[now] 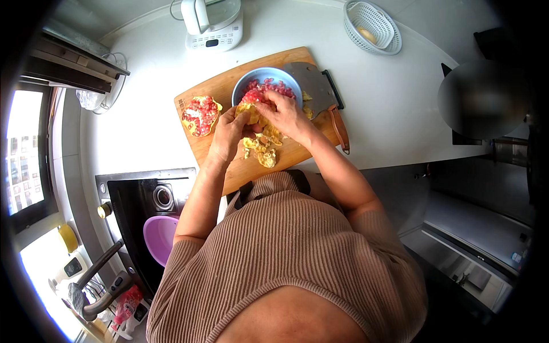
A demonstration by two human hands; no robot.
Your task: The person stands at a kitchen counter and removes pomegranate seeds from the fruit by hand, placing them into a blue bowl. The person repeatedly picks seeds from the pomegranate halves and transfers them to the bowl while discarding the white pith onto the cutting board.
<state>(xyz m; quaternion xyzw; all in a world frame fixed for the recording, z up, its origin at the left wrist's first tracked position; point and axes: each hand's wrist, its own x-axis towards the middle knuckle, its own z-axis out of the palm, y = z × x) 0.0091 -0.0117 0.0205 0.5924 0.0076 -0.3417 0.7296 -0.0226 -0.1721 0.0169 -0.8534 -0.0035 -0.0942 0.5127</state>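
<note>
My left hand [230, 130] grips a piece of pomegranate [248, 112] by its yellow rind, just over the near rim of a blue bowl [238, 83]. My right hand [283, 113] has its fingers on the red seeds of the same piece. Loose pomegranate seeds [281, 88] lie in the bowl. To the left, an opened pomegranate portion [200, 115] rests cut side up on the wooden cutting board [206, 158]. Torn rind pieces [265, 156] lie below my hands. A cleaver [306, 81] lies flat right of the bowl, partly hidden by it.
A brown strap [339, 128] hangs at the board's right edge. Behind stand a white kitchen appliance [221, 40] and a light-blue plastic basket [349, 28]. At the lower left, a sink [128, 201] holds a purple basin [158, 236], beside a faucet [101, 266].
</note>
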